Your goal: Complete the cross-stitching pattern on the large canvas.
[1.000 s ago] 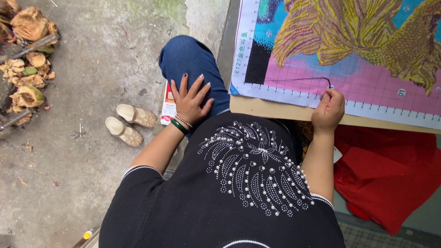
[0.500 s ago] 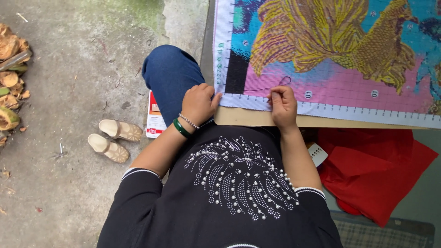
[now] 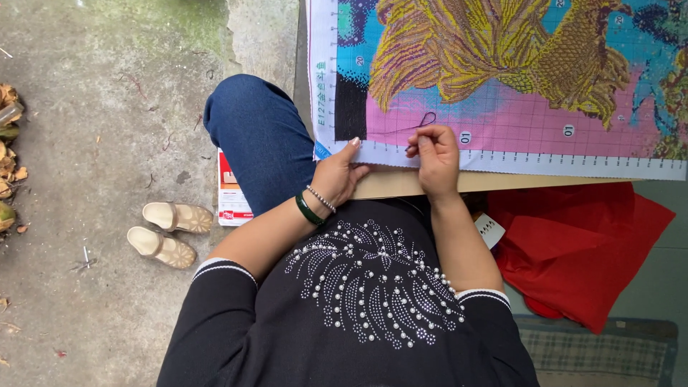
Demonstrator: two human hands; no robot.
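Soft gridded canvas (image 3: 502, 154), light and floppy, is pressed flat at its lower edge by the left hand (image 3: 337, 175) while right-hand fingers (image 3: 423, 143) pinch dark thread (image 3: 423, 120).

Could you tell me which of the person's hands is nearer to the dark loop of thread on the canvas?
Right. The right hand sits just below the thread loop; the left hand rests farther away at the canvas edge.

Under me lies a rough grey concrete floor (image 3: 93, 129), greenish with moss towards the top. My pale sandals (image 3: 168, 231) sit side by side on it. Dry husk scraps (image 3: 8, 172) litter the left edge. Soft, even daylight falls everywhere.
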